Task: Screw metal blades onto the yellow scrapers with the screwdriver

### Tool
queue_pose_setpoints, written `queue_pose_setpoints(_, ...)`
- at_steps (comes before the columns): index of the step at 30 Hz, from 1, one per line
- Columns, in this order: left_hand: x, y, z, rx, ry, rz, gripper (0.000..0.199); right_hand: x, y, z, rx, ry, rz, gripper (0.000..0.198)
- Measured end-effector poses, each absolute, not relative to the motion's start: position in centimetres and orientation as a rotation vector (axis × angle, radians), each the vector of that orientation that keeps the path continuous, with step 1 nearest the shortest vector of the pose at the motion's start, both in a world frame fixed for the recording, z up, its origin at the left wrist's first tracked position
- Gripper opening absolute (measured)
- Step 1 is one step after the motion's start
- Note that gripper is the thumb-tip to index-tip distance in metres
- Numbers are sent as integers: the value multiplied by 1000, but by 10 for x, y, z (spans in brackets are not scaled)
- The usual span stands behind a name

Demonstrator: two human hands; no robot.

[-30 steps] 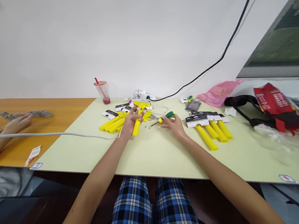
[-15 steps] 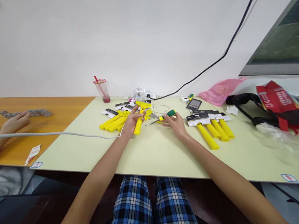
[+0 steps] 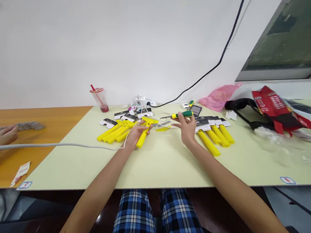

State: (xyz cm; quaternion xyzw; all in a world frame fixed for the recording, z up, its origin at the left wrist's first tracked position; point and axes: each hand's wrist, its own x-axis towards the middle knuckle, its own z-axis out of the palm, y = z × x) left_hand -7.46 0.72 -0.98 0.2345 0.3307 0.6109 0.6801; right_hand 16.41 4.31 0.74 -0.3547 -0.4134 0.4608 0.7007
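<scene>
My left hand (image 3: 136, 134) is closed around a yellow scraper (image 3: 142, 138), its wide head pointing away from me. In my right hand (image 3: 187, 128) is a screwdriver (image 3: 182, 114) with a green and yellow handle, its thin shaft pointing left toward the scraper's head but apart from it. Several yellow scrapers (image 3: 113, 134) lie side by side to the left of my left hand. Between the hands, flat metal and yellow pieces (image 3: 163, 129) lie on the table. Several more yellow handles (image 3: 209, 143) with black and white card packaging (image 3: 202, 124) rest beside my right hand.
A plastic cup (image 3: 100, 100) with a red straw stands at the back left. Behind are a power strip (image 3: 140, 101), a pink plastic bag (image 3: 219, 97) and a black cable (image 3: 196, 83). A red and black bag (image 3: 273, 108) lies right. Another person's hand (image 3: 3, 137) works at the orange table.
My right hand has lifted and turned the screwdriver to nearly level. My left hand has lowered and tilted the scraper to the right. The whole view has shifted slightly.
</scene>
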Motion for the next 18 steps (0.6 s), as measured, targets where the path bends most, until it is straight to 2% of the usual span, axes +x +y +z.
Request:
queue_pose_setpoints(6, -69, 2, -7, 562, 766, 1260, 57, 166, 45, 10, -781, -897, 967, 56)
queue_pose_setpoints(18, -71, 3, -8, 545, 740, 1226, 63, 163, 46, 3, -815, -998, 1000, 57)
